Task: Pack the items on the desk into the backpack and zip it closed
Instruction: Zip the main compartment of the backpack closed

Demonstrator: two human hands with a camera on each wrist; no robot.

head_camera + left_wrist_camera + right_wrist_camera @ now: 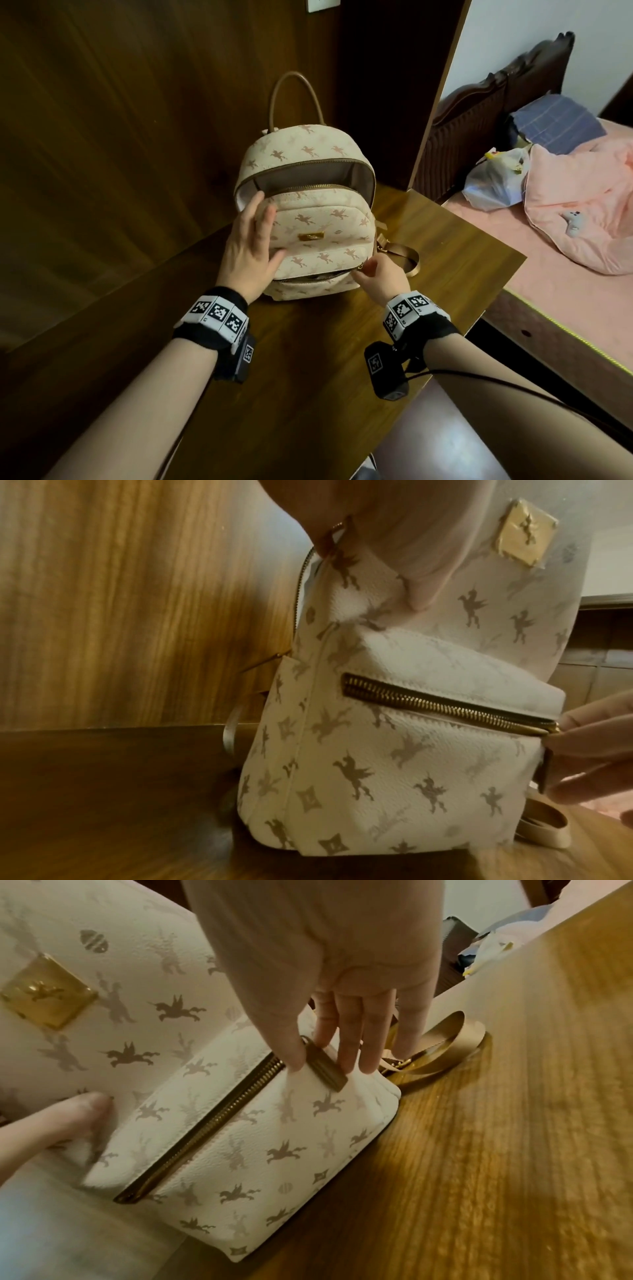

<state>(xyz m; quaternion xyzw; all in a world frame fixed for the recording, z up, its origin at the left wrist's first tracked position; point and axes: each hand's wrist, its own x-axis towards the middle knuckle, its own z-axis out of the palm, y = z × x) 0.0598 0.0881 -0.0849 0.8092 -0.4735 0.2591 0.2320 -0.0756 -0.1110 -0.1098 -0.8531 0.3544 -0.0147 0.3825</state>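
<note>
A cream backpack (318, 219) printed with small winged horses stands upright on the wooden desk (308, 359). Its main compartment gapes at the top, showing grey lining. My left hand (253, 233) lies flat on the upper left of the front panel with straight fingers, and its thumb (68, 1118) presses just above the front pocket. My right hand (373, 274) pinches the brown zipper pull tab (325, 1069) at the right end of the front pocket zip (445, 704). In the head view a narrow dark gap runs along that zip.
A tan shoulder strap (404, 257) loops on the desk right of the backpack. Dark wood panels close off the back and left. Beyond the desk's right edge is a bed (513, 257) with a pink blanket (582, 205), a plastic bag (493, 185) and folded blue cloth (555, 120).
</note>
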